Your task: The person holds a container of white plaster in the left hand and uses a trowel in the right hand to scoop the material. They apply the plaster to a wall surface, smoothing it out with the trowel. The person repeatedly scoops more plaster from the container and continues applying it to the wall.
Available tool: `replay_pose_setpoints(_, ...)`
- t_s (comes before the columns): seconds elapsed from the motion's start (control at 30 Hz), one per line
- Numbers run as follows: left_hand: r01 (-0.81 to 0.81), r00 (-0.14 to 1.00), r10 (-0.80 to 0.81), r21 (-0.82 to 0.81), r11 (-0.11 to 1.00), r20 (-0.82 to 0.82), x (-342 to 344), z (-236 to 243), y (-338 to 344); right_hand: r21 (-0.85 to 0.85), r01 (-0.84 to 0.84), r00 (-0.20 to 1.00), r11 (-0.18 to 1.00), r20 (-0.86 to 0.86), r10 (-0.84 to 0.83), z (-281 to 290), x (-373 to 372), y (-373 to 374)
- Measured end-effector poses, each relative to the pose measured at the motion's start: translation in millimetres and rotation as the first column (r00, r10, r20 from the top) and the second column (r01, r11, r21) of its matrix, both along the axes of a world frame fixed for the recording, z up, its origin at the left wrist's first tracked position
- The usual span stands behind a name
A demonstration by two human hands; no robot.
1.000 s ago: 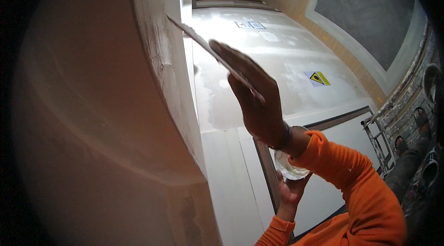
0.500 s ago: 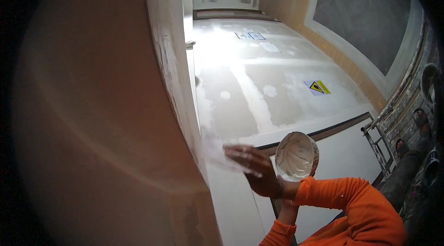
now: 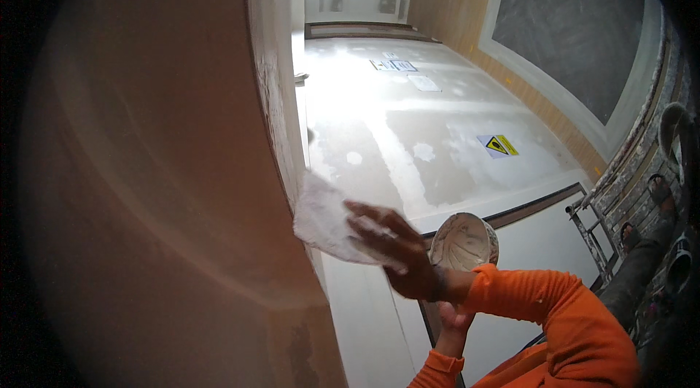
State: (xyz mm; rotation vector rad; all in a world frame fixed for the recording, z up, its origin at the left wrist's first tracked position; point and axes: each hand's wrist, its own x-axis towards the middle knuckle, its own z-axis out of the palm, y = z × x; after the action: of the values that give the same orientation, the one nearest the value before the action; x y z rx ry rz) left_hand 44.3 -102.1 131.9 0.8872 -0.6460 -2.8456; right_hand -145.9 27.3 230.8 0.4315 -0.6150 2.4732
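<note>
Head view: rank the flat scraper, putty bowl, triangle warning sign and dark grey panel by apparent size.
Dark grey panel
Flat scraper and putty bowl: too alike to rank, both partly covered
Triangle warning sign

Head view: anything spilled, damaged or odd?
Two marks: the slatted platform at right is spattered whitish, perhaps with stray filler, and a dark blotch near the bottom edge breaks the plainer brown surface.
</note>
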Motion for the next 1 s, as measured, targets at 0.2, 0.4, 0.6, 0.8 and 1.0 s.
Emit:
replay_pose_setpoints(0.2, 0.09, 0.989, -0.041, -0.356, 0.93, 0.143, -14.2, 10.8, 33.1, -0.239, -0.102, 0.963, 0.966, 0.221, 0.156, 9.5, -91.6, 61.6)
replay_pose_setpoints(0.4, 0.051, 0.997, -0.035, -0.276, 0.96, 0.063, -11.2, 18.3, 35.5, -0.245, 0.082, 0.988, 0.966, 0.147, -0.047, 39.2, -106.9, 65.5)
replay_pose_setpoints(0.6, -0.05, 0.994, 0.055, 0.051, 0.997, -0.094, -3.8, 8.6, 26.8, -0.143, 0.071, 0.992, 0.987, 0.109, -0.056, 37.3, -33.1, 45.0)
replay_pose_setpoints(0.8, 0.101, 0.982, -0.015, -0.457, 0.884, 0.188, -6.2, 16.4, 41.7, -0.016, -0.001, 0.998, 1.0, 0.07, 0.003, 0.9, 8.3, 17.8)
replay_pose_setpoints(1.0, -0.032, 0.999, 0.038, -0.209, 0.977, 0.023, -2.0, 8.6, 20.6, -0.174, 0.025, 0.971, 0.984, 0.239, 0.017, 15.8, -61.9, 54.2)
